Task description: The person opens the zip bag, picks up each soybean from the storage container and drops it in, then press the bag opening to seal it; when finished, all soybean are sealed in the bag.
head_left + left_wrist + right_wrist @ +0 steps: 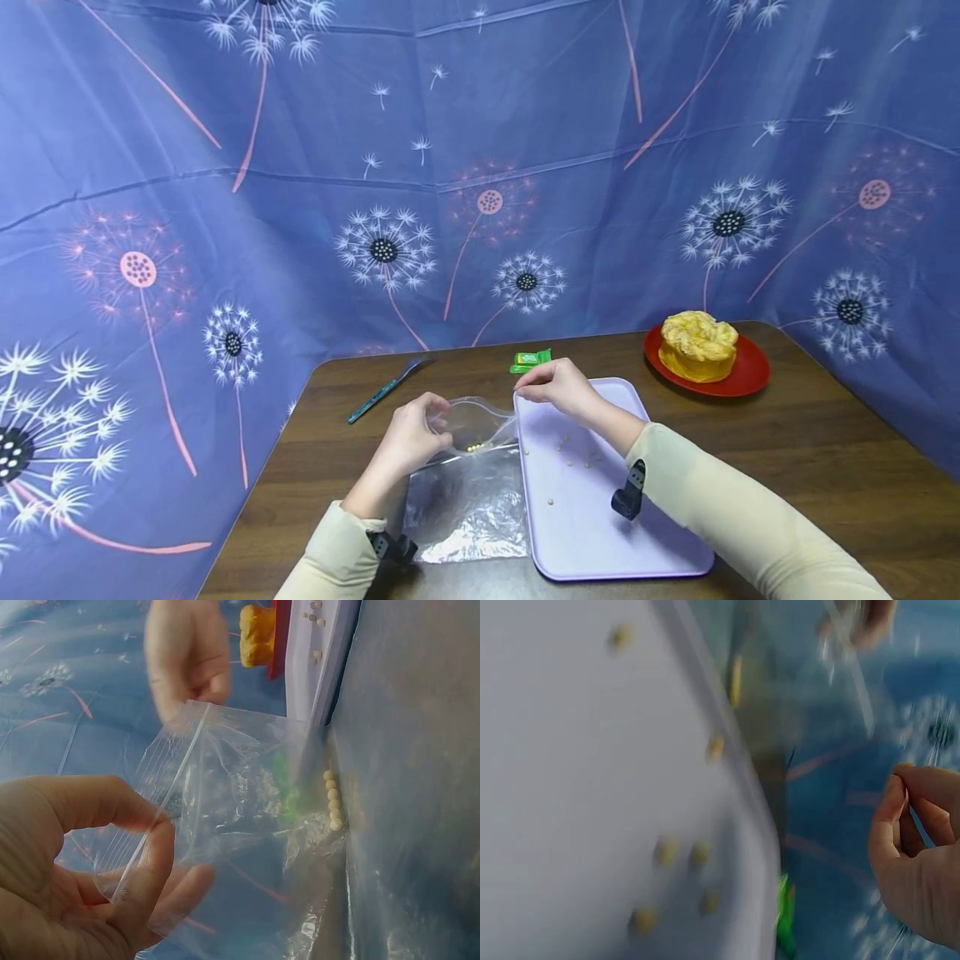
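In the left wrist view, my left hand (82, 855) pinches the zip edge of a clear zip-lock bag (247, 780) between thumb and forefinger. Several small pale-yellow beads (334, 799) lie in a row low in the bag. My right hand (562, 390) is over the far left corner of a lilac tray (607, 533), close to the bag's other side. Its thumb and forefinger meet at the tips in the right wrist view; whether a bead is between them is hidden. Several loose yellow beads (645, 921) are scattered on the tray.
Shiny, crinkled plastic (468, 508) lies left of the tray; whether it belongs to the bag is unclear. Behind are a blue-handled fork (382, 392) and a green packet (531, 359). A yellow cake-like thing (697, 348) sits on a red plate (752, 375) at the back right.
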Tool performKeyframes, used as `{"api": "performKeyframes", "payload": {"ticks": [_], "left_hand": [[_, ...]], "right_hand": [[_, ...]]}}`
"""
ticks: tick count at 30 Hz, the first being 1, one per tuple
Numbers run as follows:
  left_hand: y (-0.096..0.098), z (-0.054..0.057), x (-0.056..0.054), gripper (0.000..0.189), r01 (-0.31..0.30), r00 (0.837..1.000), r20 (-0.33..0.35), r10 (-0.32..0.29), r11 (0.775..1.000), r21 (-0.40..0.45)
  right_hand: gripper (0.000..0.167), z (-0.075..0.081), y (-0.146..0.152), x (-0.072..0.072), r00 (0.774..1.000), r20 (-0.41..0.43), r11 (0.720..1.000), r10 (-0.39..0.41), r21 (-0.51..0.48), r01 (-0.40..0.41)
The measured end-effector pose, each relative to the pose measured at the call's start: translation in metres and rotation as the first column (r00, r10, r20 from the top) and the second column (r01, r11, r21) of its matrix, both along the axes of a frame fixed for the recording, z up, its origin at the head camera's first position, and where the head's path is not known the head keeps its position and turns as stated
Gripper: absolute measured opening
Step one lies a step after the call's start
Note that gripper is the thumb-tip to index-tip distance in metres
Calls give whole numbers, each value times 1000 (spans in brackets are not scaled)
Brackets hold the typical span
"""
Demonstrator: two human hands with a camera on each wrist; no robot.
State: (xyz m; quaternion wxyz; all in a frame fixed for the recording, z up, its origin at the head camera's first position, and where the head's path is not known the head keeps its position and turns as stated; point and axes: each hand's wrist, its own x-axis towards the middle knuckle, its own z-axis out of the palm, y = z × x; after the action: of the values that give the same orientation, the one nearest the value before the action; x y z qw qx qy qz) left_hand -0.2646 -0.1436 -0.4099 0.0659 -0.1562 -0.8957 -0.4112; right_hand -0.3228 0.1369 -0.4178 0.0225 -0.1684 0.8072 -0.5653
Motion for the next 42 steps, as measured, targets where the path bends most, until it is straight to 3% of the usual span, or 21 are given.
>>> {"api": "performKeyframes", "payload": {"ticks": [4,8,15,18,21,25,28,42], "left_hand": [[1,0,-1,43,5,1000,-5,-5,1000,6],[1,-1,-1,43,15,1000,-3,-14,1000,12],[1,-1,0,42,12,1000,-3,-12,1000,0],[1,-1,0,42,19,1000,-5,-19,1000,1],[0,-1,1,42,23,1000,1,-23,1000,-1],[-2,-4,3,41,13,1000,8,-13,1000,-6],[-3,-4,4,41,11,1000,-1,-11,1000,-6],[-2,-5,2,39,13,1000,-21,-13,1000,16]], "right_hand": [[10,11,-24,16,994,-53,994,92,69,-89],[6,15,-37,25,981,-133,981,144,150,-124],[12,15,-22,26,989,-119,989,89,126,-73],[14,7,-1,22,992,-119,993,45,117,-31],[11,-13,23,20,991,-130,985,18,173,5],[9,-42,47,18,990,-134,961,49,275,-10],[8,-55,56,17,990,-121,954,69,299,-30],[11,-58,59,18,986,-147,935,81,354,-24]]}}
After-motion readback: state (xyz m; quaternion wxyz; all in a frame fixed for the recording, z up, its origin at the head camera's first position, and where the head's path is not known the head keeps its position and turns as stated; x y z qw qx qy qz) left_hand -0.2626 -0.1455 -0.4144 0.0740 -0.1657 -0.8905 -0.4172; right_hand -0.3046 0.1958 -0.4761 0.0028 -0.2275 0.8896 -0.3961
